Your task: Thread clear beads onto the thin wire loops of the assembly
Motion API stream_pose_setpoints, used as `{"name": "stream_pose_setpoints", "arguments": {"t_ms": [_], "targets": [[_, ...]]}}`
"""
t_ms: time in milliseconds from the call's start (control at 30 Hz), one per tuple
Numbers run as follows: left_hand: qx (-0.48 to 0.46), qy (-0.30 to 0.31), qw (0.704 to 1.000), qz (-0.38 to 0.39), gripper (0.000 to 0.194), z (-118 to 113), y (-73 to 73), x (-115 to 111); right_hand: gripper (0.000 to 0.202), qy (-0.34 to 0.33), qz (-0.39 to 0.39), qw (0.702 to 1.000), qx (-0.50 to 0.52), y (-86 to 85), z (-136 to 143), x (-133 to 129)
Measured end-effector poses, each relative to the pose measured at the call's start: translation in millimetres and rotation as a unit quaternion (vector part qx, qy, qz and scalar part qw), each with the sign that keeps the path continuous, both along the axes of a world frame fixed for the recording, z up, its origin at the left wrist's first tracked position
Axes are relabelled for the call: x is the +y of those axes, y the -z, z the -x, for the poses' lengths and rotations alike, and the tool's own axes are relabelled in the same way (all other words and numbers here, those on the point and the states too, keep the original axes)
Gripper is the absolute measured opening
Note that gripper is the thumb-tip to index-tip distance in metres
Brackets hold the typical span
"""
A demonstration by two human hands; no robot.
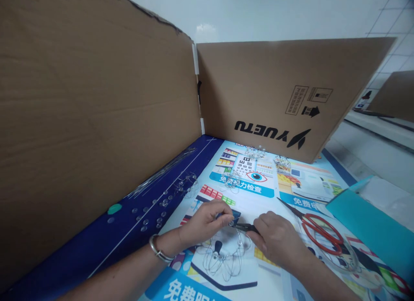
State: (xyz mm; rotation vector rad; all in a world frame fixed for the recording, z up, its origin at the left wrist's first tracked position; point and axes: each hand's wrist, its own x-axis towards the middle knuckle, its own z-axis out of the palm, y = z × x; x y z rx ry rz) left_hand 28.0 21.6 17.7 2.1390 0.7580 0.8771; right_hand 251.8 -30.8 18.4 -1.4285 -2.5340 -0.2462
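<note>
My left hand [210,221], with a silver bangle on its wrist, pinches a bit of wire with a clear bead at the fingertips. My right hand [278,236] is closed round a pair of pliers [244,227], whose dark narrow jaws reach the bead by my left fingertips. Whether the jaws grip the wire or the bead, I cannot tell. Below both hands hangs or lies a piece of looped silver wire with clear beads [223,260], joined to what my left fingers hold. The pliers' handles are mostly hidden in my right palm.
Scissors with red handles [323,233] lie right of my right hand, near a turquoise box [375,227]. Loose clear beads [160,214], thin wires [161,174] and a green disc [114,209] are at left. Other wire pieces [231,179] lie ahead. Cardboard walls [233,85] stand behind.
</note>
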Motion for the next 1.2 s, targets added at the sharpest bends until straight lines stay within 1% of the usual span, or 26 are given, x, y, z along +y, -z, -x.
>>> {"name": "stream_pose_setpoints", "arguments": {"t_ms": [200,333,700,1000,1200], "targets": [[0.009,-0.001,0.999,-0.031,0.021,-0.5,1.6,0.7,0.024,0.002,-0.009,1.0,0.003,1.9,1.3,-0.1],[0.007,-0.003,0.999,-0.033,0.021,-1.7,1.2,1.4,0.024,0.02,-0.009,1.0,0.001,1.6,3.1,-0.8],[0.003,0.003,0.999,-0.042,0.021,-4.2,-0.6,-1.1,0.023,0.021,-0.003,1.0,0.004,7.4,1.5,1.2],[0.008,-0.005,0.998,-0.057,0.021,-5.4,-1.1,-2.6,0.022,0.018,0.001,1.0,0.004,4.3,1.4,2.5],[0.024,0.003,0.997,-0.071,0.021,-5.1,1.1,-2.7,0.021,0.023,0.023,0.999,0.0,3.4,1.2,2.7]]}}
